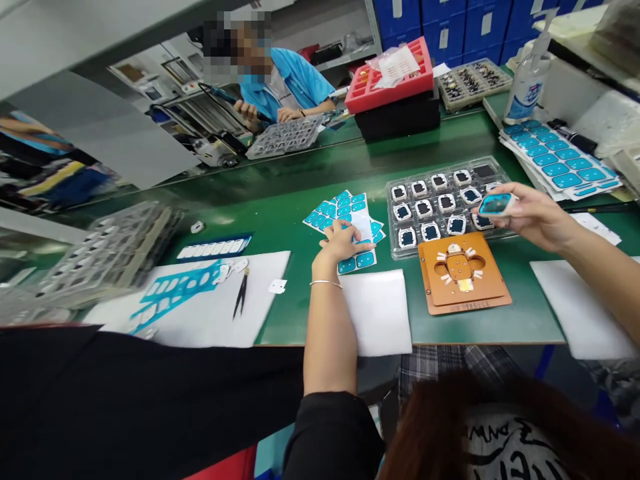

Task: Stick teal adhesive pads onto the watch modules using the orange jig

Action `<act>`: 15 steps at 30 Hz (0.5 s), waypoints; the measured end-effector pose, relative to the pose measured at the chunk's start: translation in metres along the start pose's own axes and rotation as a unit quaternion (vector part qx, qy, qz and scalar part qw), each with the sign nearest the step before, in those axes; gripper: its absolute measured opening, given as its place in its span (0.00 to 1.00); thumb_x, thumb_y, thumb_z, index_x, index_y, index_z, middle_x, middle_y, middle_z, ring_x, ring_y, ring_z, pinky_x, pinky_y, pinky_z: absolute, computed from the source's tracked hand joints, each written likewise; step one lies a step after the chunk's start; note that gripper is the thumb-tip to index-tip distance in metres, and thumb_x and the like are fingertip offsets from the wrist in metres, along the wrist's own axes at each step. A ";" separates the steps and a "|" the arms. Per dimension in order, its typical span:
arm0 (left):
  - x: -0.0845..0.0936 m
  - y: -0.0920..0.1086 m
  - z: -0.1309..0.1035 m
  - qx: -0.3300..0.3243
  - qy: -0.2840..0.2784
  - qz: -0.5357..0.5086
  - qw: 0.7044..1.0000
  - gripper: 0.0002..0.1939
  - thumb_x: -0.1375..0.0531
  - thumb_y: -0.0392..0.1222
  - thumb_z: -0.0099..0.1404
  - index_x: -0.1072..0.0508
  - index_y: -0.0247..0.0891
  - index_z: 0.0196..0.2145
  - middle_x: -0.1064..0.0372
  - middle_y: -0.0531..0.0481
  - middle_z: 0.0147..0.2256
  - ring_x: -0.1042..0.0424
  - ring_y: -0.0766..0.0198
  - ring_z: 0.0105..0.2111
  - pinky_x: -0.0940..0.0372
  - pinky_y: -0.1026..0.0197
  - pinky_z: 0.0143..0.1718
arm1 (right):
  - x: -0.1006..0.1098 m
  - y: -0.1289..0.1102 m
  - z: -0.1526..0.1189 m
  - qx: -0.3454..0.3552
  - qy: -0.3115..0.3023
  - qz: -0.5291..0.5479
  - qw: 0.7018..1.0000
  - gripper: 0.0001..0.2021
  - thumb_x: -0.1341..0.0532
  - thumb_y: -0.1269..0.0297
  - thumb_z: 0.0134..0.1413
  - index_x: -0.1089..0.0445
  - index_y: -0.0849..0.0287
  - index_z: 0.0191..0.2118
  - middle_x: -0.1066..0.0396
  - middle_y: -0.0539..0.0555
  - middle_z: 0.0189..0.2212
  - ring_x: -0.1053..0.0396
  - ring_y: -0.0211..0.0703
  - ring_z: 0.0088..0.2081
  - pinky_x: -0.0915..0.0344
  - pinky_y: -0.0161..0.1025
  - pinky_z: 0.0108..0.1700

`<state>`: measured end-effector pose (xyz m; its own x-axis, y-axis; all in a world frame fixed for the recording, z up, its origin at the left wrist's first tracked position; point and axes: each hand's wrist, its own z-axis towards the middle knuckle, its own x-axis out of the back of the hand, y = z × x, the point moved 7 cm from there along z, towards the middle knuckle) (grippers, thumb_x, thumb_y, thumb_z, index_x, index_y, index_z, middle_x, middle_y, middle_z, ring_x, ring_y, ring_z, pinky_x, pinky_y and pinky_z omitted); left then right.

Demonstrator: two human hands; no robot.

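My left hand [344, 243] rests on a fanned pile of blue sticker sheets [357, 205], its fingers bent and spread apart. Between the fingers and thumb of my right hand [537, 212] is a small white-framed part [495, 204] with a blue rim and dark face. It is held above the right side of a clear plastic tray [391, 235] that carries several white-framed parts. Just in front of the tray lies an orange fixture [469, 277] with a square central recess and two round side pockets.
White foam pads [383, 320] lie along the front edge. Black tweezers [241, 293] and blue strips [175, 288] are at left. A red tray [385, 80], a pump bottle [525, 90] and more sticker sheets [560, 157] stand behind. A person [290, 80] works across the table.
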<state>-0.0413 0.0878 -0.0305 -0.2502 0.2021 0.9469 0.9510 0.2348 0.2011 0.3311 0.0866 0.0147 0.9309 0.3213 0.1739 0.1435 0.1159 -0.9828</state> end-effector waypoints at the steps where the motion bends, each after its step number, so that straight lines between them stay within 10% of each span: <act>1: 0.000 0.001 0.000 -0.003 0.000 -0.001 1.000 0.24 0.34 0.64 0.53 0.33 0.41 0.32 0.48 0.42 0.62 0.50 0.37 0.63 0.49 0.35 0.60 | 0.014 0.001 0.012 0.001 0.035 -0.068 0.997 0.23 0.38 0.50 0.46 0.36 0.54 0.47 0.27 0.54 0.32 0.29 0.46 0.33 0.35 0.43 0.36; 7: 0.009 0.012 -0.009 -0.023 0.007 -0.003 1.000 0.22 0.34 0.60 0.54 0.35 0.39 0.28 0.42 0.41 0.59 0.47 0.38 0.61 0.47 0.36 0.57 | 0.072 -0.001 0.089 0.023 0.143 -0.292 0.945 0.23 0.31 0.61 0.42 0.31 0.59 0.46 0.26 0.62 0.43 0.31 0.53 0.41 0.39 0.50 0.49; 15: 0.017 0.015 -0.023 -0.064 -0.001 -0.056 0.996 0.10 0.35 0.39 0.57 0.35 0.39 0.29 0.29 0.51 0.32 0.30 0.56 0.39 0.40 0.44 0.52 | 0.048 0.012 0.123 0.026 0.027 -0.578 0.815 0.15 0.42 0.58 0.57 0.22 0.56 0.44 0.24 0.60 0.44 0.36 0.66 0.53 0.41 0.58 0.52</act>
<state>-0.0272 0.0724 -0.0058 -0.3569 0.1837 0.9159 0.9322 0.1332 0.3365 0.3363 0.2191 0.0187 0.1976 -0.0727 0.9776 0.9221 0.3521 -0.1602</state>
